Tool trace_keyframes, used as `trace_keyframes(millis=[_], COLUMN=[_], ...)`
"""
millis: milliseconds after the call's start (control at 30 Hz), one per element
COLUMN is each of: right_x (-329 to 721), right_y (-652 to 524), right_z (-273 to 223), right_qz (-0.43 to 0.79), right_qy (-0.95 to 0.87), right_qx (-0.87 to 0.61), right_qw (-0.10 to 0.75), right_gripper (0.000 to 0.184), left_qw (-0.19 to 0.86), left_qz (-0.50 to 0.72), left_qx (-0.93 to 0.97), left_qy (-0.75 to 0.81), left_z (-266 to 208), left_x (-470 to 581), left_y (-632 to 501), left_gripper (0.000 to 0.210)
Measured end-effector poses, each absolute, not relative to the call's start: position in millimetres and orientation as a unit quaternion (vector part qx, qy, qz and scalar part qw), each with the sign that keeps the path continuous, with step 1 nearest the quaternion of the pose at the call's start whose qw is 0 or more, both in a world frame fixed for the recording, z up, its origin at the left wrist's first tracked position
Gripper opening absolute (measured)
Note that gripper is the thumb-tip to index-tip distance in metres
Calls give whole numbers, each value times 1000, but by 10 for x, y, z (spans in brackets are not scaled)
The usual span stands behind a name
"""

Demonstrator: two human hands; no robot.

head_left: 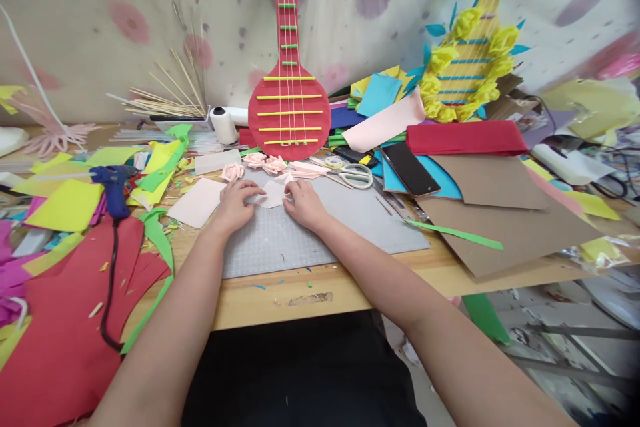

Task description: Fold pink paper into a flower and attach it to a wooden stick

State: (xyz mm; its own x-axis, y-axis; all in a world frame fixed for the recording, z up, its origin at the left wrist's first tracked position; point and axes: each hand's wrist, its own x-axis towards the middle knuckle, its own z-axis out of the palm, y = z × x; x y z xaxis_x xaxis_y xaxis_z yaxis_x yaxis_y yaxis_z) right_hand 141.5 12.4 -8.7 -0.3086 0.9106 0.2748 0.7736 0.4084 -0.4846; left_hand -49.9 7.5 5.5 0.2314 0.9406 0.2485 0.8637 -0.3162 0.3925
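A small piece of pale pink paper (273, 195) is held between my two hands above the grey cutting mat (280, 240), with part of it folded up. My left hand (236, 205) has its fingers and thumb closed at the paper's left edge. At the right edge, the fingers of my right hand (304, 204) pinch the paper. Just beyond my hands lie several pale pink paper roses (255, 160). A flat pale pink sheet (198, 203) lies to the left, partly behind my left hand.
A red paper lute (289, 112) stands at the back. Scissors (355, 176) and a black phone (410, 169) lie to the right, near brown cardboard (520, 233). A blue glue gun (114, 191) stands left among coloured scraps. A yellow-flowered instrument (463, 73) leans at back right.
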Motion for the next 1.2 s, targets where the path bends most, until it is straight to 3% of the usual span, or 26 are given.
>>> trace_keyframes(millis=[500, 667, 1200], right_x=[1601, 1605, 1576], right_y=[182, 184, 157], right_z=[-58, -40, -12], right_qz=[184, 198, 223], right_qy=[-794, -794, -789], right_qx=[-504, -493, -507], right_qw=[288, 294, 266], right_gripper=[24, 22, 22], left_qw=[71, 113, 124], left_qz=[279, 244, 239], left_qx=[827, 857, 778], left_qy=[482, 440, 568], left_z=[47, 45, 68], left_x=[-352, -245, -75], left_y=[33, 4, 24], left_gripper=[10, 14, 37])
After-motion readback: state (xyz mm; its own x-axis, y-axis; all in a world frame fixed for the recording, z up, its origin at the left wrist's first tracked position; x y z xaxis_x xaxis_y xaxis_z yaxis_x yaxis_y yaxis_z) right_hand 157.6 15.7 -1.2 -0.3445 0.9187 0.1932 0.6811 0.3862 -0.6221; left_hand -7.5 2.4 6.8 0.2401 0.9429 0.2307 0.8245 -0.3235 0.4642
